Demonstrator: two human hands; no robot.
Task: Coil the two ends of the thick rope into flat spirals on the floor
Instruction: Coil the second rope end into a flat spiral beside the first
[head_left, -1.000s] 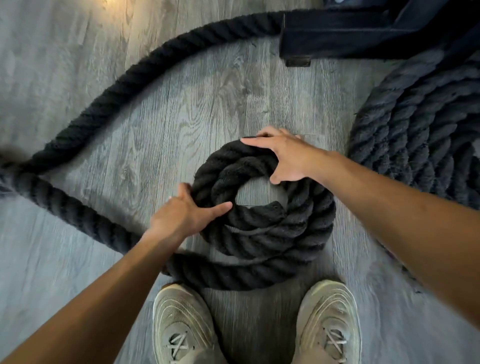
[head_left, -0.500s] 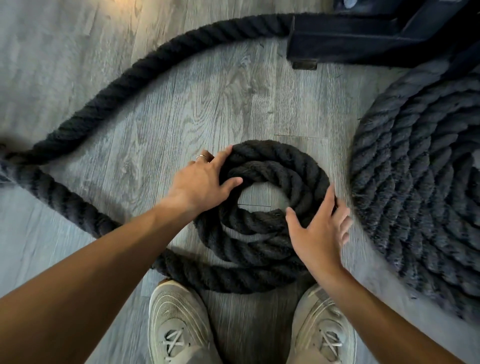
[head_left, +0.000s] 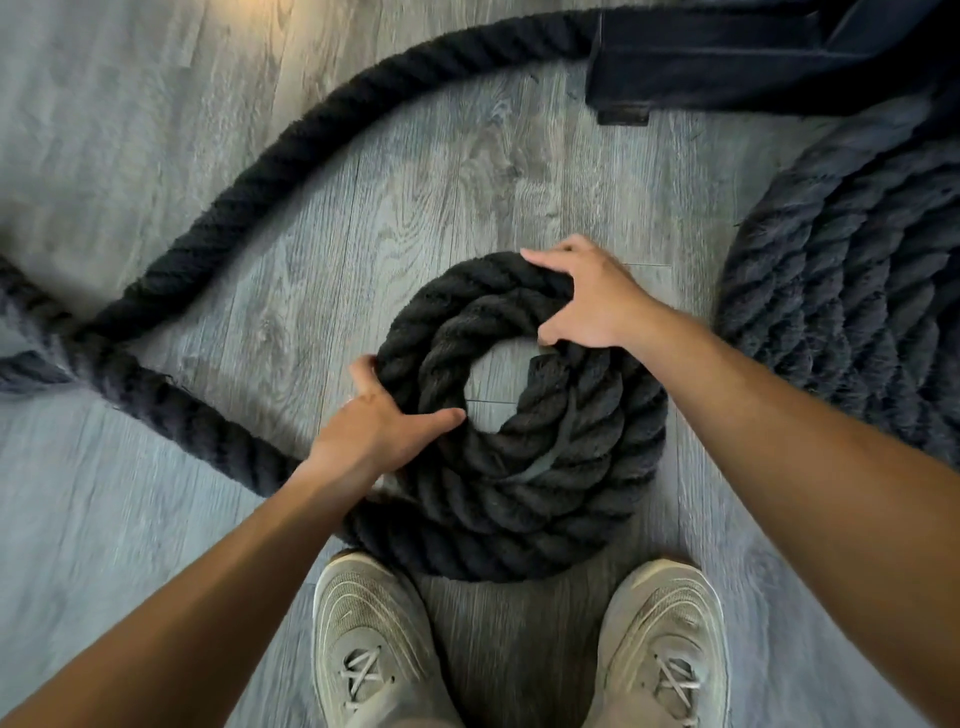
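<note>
Right hand (head_left: 592, 301) now back on small coil's (head_left: 519, 467) far edge, left hand (head_left: 384, 431) on near-left rim, both seemingly gripping rope; bare floor (head_left: 363, 234) beyond.

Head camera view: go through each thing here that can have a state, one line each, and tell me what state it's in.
Small black rope coil: loosely wound, open hole at centre, flat on the floor.
Large black rope spiral: tightly wound, flat.
Loose black rope length: uncoiled, curving across the floor.
Left hand: gripping the small coil's left side.
Right hand: gripping the small coil's far edge.
Beige sneakers: planted just beside the small coil.
</note>
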